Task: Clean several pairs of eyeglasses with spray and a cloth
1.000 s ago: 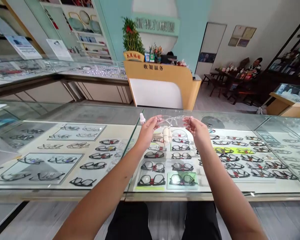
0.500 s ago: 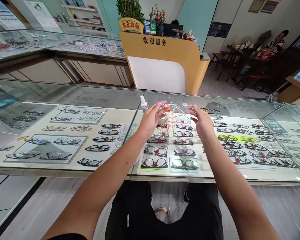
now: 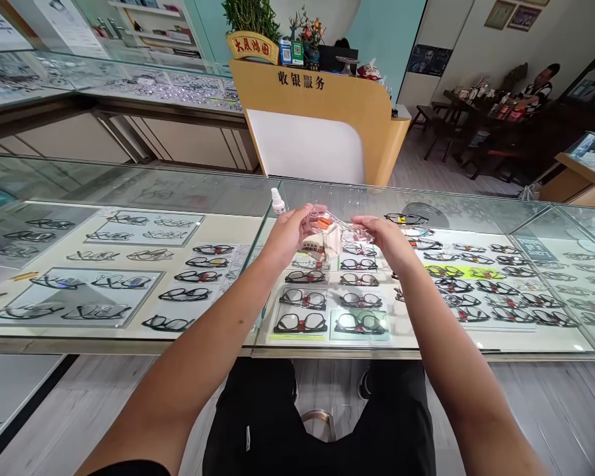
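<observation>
Clear glasses (image 3: 344, 228) btwn both hands, over counter (image 3: 129, 192)

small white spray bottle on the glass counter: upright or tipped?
Upright. The small white spray bottle stands on the glass counter with its cap on top, just beyond the left hand.

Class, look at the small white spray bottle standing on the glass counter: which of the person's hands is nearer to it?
Left. The left hand is just beside the spray bottle, below and right of it; the right hand is farther right, holding the clear glasses.
</observation>
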The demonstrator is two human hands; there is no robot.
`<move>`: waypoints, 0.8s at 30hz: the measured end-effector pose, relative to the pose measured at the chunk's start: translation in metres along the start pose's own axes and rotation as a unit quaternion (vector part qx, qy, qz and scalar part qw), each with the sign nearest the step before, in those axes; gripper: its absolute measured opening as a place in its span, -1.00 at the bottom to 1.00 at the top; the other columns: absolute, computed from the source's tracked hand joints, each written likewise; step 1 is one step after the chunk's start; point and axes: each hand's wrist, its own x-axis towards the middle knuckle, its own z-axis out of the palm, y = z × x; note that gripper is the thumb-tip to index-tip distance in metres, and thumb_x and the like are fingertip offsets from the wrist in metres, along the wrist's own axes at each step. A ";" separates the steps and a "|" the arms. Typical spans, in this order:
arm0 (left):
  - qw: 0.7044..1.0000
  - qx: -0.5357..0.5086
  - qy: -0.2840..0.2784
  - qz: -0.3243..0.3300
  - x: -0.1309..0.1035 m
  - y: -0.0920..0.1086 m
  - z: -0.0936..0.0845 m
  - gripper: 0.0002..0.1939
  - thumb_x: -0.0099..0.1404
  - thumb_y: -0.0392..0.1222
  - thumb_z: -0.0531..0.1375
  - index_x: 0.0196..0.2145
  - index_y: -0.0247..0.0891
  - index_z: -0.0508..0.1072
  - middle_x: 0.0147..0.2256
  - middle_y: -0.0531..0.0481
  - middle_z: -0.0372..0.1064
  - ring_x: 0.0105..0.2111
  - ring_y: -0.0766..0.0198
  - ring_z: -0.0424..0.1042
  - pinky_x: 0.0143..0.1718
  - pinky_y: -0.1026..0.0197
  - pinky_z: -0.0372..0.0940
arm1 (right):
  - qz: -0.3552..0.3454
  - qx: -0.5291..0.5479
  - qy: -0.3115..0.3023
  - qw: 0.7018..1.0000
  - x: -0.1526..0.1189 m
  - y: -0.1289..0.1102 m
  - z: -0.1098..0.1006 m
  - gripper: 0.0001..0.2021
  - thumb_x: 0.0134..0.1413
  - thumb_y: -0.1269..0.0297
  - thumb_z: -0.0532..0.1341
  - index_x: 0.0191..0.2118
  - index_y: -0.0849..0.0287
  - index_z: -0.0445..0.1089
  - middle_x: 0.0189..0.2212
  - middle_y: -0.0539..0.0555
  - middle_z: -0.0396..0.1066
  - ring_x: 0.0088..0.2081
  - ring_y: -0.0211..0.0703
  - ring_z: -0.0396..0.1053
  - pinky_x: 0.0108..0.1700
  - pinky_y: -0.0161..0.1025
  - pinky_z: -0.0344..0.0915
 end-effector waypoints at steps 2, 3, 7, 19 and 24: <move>0.999 0.020 -0.024 -0.003 -0.003 0.002 0.001 -0.60 0.33 0.12 0.37 -0.13 -0.30 0.72 -0.15 -0.21 0.69 -0.19 0.16 0.64 -0.10 0.15 0.49 | 0.000 -0.058 -0.040 0.998 -0.006 -0.004 0.003 -0.67 0.10 -0.03 0.43 -0.10 0.01 0.74 -0.09 0.04 0.72 -0.04 -0.02 0.56 0.09 -0.08 0.38; 0.999 0.031 -0.034 -0.005 -0.005 0.003 0.002 -0.60 0.33 0.11 0.37 -0.13 -0.29 0.73 -0.16 -0.20 0.69 -0.20 0.16 0.63 -0.09 0.14 0.49 | 0.000 -0.078 -0.053 0.996 -0.010 -0.006 0.005 -0.68 0.08 -0.03 0.46 -0.12 0.01 0.74 -0.11 0.04 0.72 -0.06 -0.02 0.55 0.11 -0.07 0.38; 0.996 0.063 -0.063 -0.013 -0.009 0.004 0.004 -0.60 0.36 0.13 0.35 -0.11 -0.26 0.73 -0.18 -0.18 0.68 -0.22 0.14 0.62 -0.05 0.10 0.48 | -0.013 -0.099 -0.080 0.992 -0.017 -0.008 0.013 -0.69 0.00 0.00 0.54 -0.19 0.06 0.74 -0.17 0.06 0.71 -0.17 -0.09 0.52 0.02 -0.08 0.38; 0.990 0.125 0.028 0.055 -0.035 -0.011 0.028 -0.63 0.24 0.15 0.47 -0.31 -0.23 0.62 -0.45 0.06 0.33 -0.45 0.35 0.23 -0.43 0.24 0.16 | -0.136 -0.132 0.098 0.977 -0.014 0.006 0.025 -0.67 0.07 0.02 0.50 -0.11 0.11 0.73 -0.16 0.11 0.70 -0.20 -0.06 0.51 -0.02 -0.05 0.42; 0.997 0.072 0.018 0.020 -0.042 -0.021 0.039 -0.53 0.12 0.22 0.54 -0.27 -0.24 0.70 -0.46 0.06 0.31 -0.48 0.39 0.12 -0.48 0.24 0.04 | -0.259 -0.247 0.139 0.923 -0.018 0.015 0.038 -0.75 0.24 0.10 0.41 -0.05 0.07 0.70 -0.19 0.10 0.66 -0.13 0.01 0.52 0.02 -0.02 0.41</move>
